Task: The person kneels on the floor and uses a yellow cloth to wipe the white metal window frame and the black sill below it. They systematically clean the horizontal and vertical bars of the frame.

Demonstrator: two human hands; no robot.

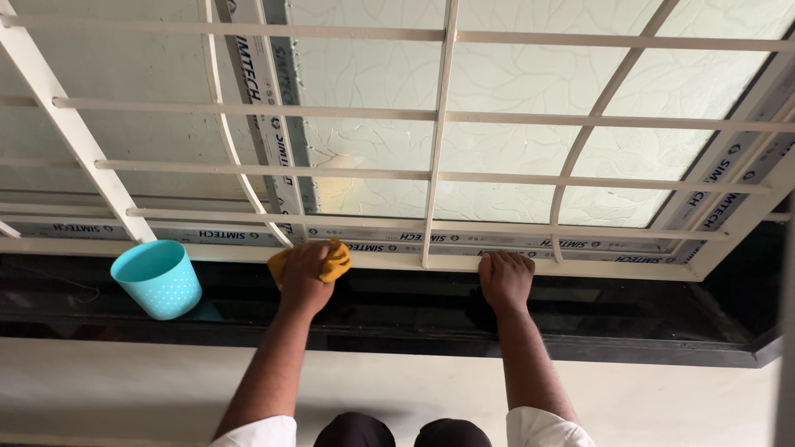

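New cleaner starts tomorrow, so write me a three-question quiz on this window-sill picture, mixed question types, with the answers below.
1. True or false: the left hand presses a yellow cloth against the bottom rail of the window grille.
2. Where does the turquoise cup stand?
A. on the black sill, left of both hands
B. between the two hands
C. hanging from the grille
3. Fill in: the right hand rests on the ______ with nothing in it.

Key
1. true
2. A: it stands on the black sill, apart from the left hand.
3. grille's bottom rail
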